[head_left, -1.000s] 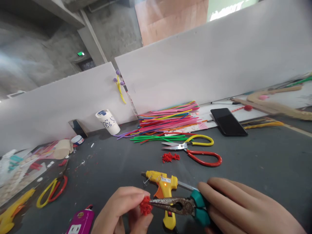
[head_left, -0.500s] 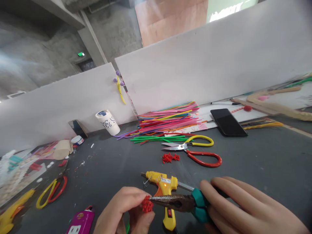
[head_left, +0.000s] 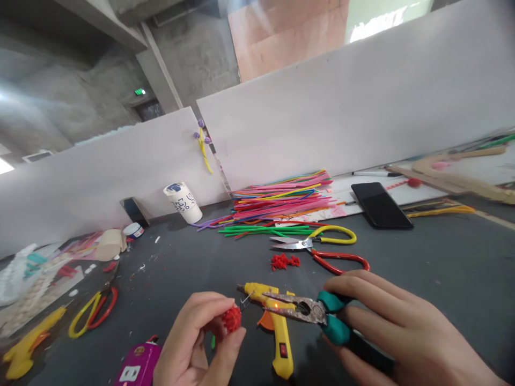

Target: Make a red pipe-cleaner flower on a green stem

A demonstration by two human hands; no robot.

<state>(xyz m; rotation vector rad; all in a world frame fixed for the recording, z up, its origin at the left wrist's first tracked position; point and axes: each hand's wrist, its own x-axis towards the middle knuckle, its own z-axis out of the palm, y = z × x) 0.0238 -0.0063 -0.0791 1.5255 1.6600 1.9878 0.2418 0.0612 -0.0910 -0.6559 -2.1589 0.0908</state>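
Observation:
Between thumb and fingers, my left hand [head_left: 201,338] pinches a small fuzzy red ball [head_left: 232,319]; a bit of green shows below it. My right hand [head_left: 390,327] is wrapped round the teal handles of long-nose pliers [head_left: 311,310], whose jaws are parted with nothing between them. The jaws point left, over a yellow glue gun [head_left: 282,343] with a lit orange light. Beyond the glue gun lie small red fuzzy pieces [head_left: 285,261] and open scissors [head_left: 300,243] with one yellow and one red handle.
Colourful pipe cleaners [head_left: 281,201] lie by the white partition [head_left: 273,128], with a white cup [head_left: 183,202] to their left and a black phone [head_left: 381,205] to their right. At left are more scissors [head_left: 94,313], another glue gun [head_left: 34,340] and a purple device [head_left: 139,364].
The pliers have come away from the red ball to the right and upward, and their jaws have opened. My left hand has shifted slightly left with the ball. The view has tilted slightly.

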